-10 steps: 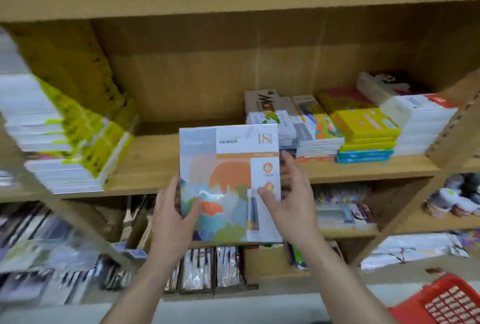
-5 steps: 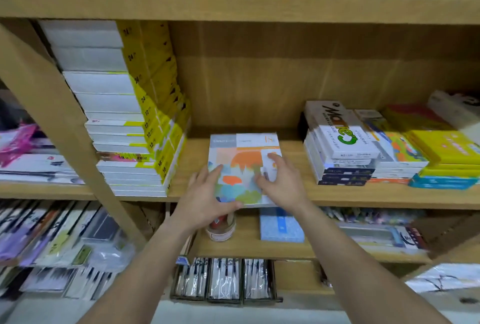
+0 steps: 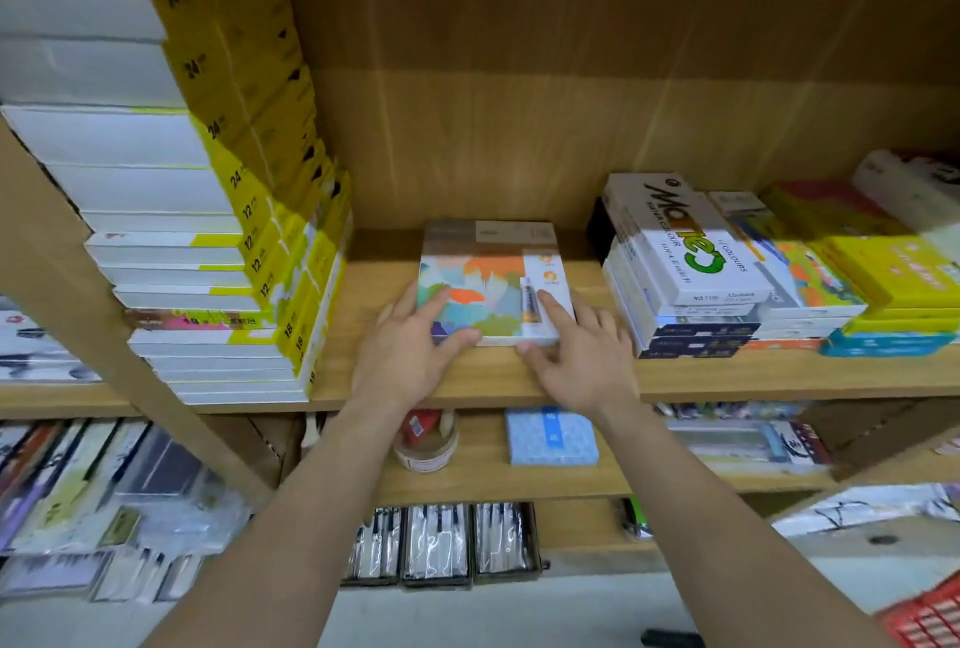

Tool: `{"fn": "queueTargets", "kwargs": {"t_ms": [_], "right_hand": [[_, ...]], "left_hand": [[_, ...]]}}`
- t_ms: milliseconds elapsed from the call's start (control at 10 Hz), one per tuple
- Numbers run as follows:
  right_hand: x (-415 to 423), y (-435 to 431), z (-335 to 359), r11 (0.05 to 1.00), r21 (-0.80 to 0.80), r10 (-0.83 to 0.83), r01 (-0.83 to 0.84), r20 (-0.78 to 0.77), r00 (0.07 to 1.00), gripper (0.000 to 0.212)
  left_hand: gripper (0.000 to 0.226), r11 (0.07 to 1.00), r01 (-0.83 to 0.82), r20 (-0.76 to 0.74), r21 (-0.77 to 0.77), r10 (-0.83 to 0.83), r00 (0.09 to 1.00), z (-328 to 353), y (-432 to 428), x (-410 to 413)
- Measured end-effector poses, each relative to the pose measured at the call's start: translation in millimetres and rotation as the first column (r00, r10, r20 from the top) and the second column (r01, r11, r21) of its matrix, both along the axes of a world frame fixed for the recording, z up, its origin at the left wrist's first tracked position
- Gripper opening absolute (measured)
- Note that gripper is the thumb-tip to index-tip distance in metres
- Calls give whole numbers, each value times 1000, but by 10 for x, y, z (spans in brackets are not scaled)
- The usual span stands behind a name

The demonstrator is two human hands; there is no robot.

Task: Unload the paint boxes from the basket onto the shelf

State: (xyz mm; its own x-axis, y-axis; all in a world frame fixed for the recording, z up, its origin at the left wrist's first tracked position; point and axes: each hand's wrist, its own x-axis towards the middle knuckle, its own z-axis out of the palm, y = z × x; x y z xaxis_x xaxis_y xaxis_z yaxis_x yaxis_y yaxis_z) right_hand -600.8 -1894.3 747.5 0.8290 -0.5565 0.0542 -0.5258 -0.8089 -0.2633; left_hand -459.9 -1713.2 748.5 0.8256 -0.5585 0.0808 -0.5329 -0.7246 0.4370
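Note:
A flat paint box with an orange, teal and green cover lies on the wooden shelf, in the gap between two stacks. My left hand rests on its near left corner with straight fingers on the cover. My right hand touches its near right corner, index finger stretched along the white strip. A corner of the red basket shows at the bottom right.
A tall stack of white and yellow boxes stands left of the gap. Stacked paint sets and yellow boxes fill the right. The shelf below holds a tape roll and a blue pack.
The paint box went from held upright in front of the shelf to lying flat on it, then slid further back. Both hands followed it in, with their fingers now flat on it.

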Motion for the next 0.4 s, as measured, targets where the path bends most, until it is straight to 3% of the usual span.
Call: {"fn": "queueTargets", "kwargs": {"t_ms": [100,400], "right_hand": [[25,-10,-7,1000,-11,2,-2,-41,999,82],[3,23,286,996,78,-44,52,-100,994,78]], "left_hand": [[97,999,-16,17,27,16,1000,-12,-17,0],[71,982,-171,39,81,169,985,176,-127,-420]]}}
